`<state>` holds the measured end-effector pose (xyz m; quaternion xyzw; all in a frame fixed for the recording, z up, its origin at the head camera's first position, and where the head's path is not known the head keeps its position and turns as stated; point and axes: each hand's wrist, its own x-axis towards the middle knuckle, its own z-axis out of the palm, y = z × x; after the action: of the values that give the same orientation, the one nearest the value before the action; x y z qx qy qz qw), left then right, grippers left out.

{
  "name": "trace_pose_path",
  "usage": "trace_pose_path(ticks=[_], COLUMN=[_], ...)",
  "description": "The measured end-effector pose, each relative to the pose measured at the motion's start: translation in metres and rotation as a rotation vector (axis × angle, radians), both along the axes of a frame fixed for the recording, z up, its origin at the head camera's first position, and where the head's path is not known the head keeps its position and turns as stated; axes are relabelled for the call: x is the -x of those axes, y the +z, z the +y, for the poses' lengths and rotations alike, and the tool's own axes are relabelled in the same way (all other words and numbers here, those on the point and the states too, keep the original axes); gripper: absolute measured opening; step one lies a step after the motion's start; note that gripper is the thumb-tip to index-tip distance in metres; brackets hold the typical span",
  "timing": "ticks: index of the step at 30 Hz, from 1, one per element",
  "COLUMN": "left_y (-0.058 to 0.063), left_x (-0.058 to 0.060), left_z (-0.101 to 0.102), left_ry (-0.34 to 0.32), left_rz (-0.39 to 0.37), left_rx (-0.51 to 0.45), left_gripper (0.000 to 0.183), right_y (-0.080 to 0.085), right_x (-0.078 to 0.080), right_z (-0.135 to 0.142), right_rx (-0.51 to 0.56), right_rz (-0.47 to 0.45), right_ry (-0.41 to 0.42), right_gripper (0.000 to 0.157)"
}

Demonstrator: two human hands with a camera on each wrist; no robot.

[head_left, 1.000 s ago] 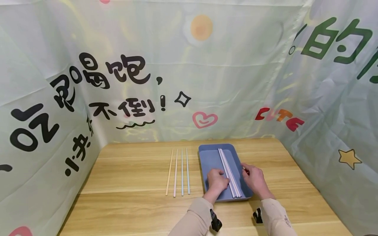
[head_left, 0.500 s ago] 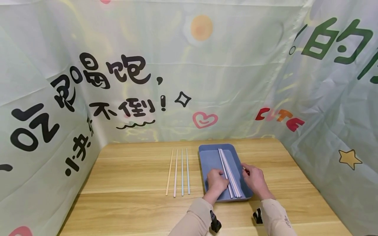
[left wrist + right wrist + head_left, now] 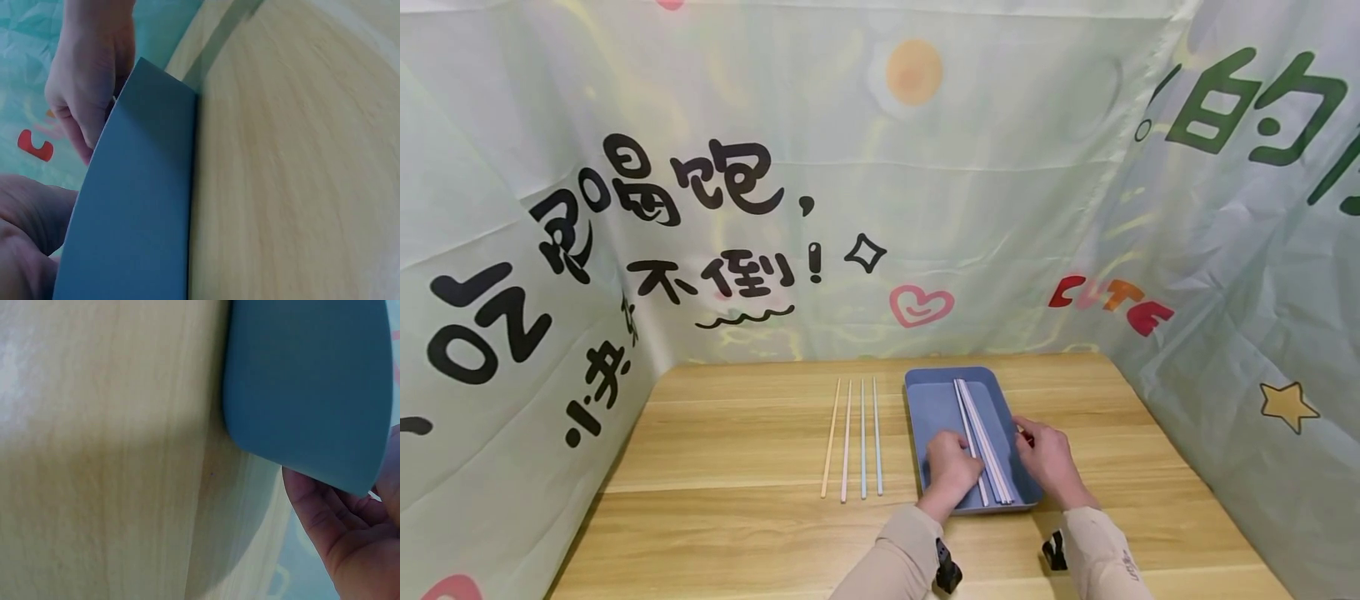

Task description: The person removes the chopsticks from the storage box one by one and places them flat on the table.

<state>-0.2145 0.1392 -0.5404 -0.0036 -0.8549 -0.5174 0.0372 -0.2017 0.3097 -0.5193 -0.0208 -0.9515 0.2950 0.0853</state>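
A blue-grey rectangular tray (image 3: 934, 398) holds a slanting bundle of pale pink-and-white chopsticks (image 3: 989, 450). My left hand (image 3: 951, 467) reaches into it with bent fingers and pinches a chopstick (image 3: 982, 492) along the bundle's left side. That chopstick's near end stands a little apart from the others, while the far ends stay close together. In the left wrist view the tray wall (image 3: 140, 181) hides my left fingertips. My right hand (image 3: 1051, 457) grips the tray's right rim; in the right wrist view its fingers (image 3: 312, 506) curl against the outer wall.
Left of the tray, a yellow chopstick (image 3: 831, 442), a pink chopstick (image 3: 846, 442) and two light blue chopsticks (image 3: 862, 442) lie side by side on the wooden table (image 3: 722, 442). Printed cloth (image 3: 1000, 208) encloses the table's back and sides.
The near end of the leftmost chopstick in the tray has shifted left with my left fingers, widening its gap from the bundle. My right hand stays on the rim.
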Motion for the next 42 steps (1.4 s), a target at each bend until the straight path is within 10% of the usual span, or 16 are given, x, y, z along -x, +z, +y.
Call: trace_pose_path(ticks=[8,27,42], left_y=[0.002,0.023,0.035], left_x=[0.0,-0.002,0.004], left_z=[0.001,-0.017,-0.047], left_ry=[0.007,-0.011,-0.14], left_rz=[-0.026,-0.338,-0.302], left_rx=[0.007,-0.395,-0.5], left_gripper=[0.037,0.019,0.031], right_y=[0.002,0.001,-0.001], right_x=[0.0,-0.001,0.0], right_z=[-0.002,-0.002,0.001], right_rx=[-0.001,-0.001,0.001], right_rz=[-0.001,-0.002,0.039], right_ry=[-0.001,-0.006,0.022], right_gripper=[0.039,0.039,0.037])
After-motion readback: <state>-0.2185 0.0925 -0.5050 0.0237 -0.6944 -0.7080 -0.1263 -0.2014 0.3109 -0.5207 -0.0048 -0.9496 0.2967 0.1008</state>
